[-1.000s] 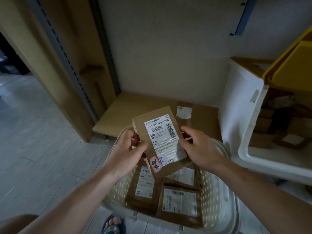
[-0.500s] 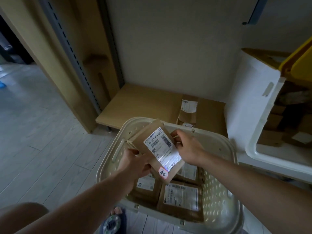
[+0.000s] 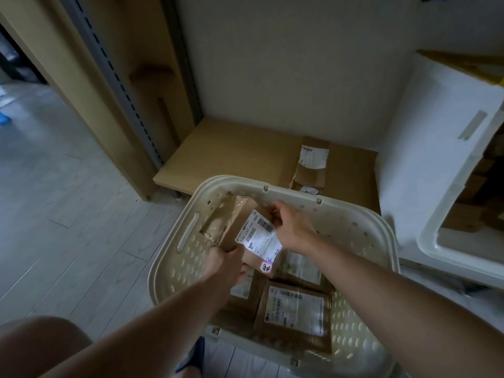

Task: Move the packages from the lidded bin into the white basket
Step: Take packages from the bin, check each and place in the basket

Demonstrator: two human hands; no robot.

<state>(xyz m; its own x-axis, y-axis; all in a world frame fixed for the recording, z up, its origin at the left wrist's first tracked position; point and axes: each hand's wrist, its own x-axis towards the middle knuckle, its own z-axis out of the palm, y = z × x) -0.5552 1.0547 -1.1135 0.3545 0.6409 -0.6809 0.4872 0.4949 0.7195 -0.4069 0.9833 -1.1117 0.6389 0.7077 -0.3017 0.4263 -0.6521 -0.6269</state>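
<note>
Right now the room fills most of my view: pale plank floor [image 3: 68, 203], white wall [image 3: 286, 64], a wooden shelf frame [image 3: 114, 85] with a low board [image 3: 231, 151] carrying one flat parcel [image 3: 312, 162]. At the right stands the bin [image 3: 425, 165], its hinged top out of sight; brown boxes show inside, so I judge more trips are left. Below me sits the basket [image 3: 174, 257], with at least three packages [image 3: 294, 309] already flat on its bottom. Between my hands is the package [image 3: 245, 236], tilted, inside the rim toward the far-left corner, not yet laid down. My left hand [image 3: 226, 264] grips its near edge, fingers curled; my right hand [image 3: 293, 227] pinches its far corner.
</note>
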